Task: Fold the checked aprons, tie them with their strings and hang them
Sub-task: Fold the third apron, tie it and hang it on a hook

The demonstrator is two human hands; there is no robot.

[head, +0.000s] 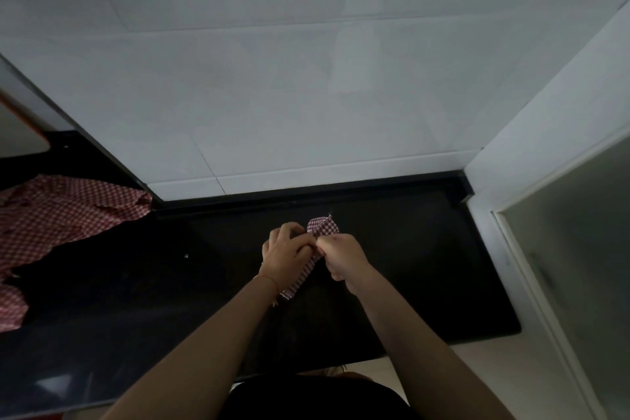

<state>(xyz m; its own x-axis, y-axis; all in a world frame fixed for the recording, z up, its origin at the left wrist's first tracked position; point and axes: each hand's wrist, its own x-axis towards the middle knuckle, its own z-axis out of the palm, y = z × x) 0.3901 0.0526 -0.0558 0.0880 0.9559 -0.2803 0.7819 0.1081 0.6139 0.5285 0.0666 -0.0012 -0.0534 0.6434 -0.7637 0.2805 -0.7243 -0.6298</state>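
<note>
- A pale tiled wall [306, 78] is filling the upper part of the view, meeting a second pale wall [545, 106] at the right.
- A black countertop [136, 283] is running across the lower half, its raised back edge lying against the tiles.
- A frosted glass panel [579, 266] in a light frame is standing at the right, beyond the end of the counter.
- A loose red-and-white checked apron [58, 211] is lying spread and crumpled on the left part of the counter, well apart from the hands.
- Both bare forearms are reaching in from the bottom, over the middle of the counter.
- The left hand [284, 254] is closing around a small folded bundle of checked apron [322, 227], fingers curled over it; a thin bracelet [269, 281] is sitting on the wrist.
- The right hand [341, 257] is clenching into a fist just beside the left, pinching the same cloth between them.
- The bundle is sticking out above the knuckles, and a narrow checked strip [300, 280] is hanging down between the two wrists; whether it is a string or a fold, I cannot tell.
</note>
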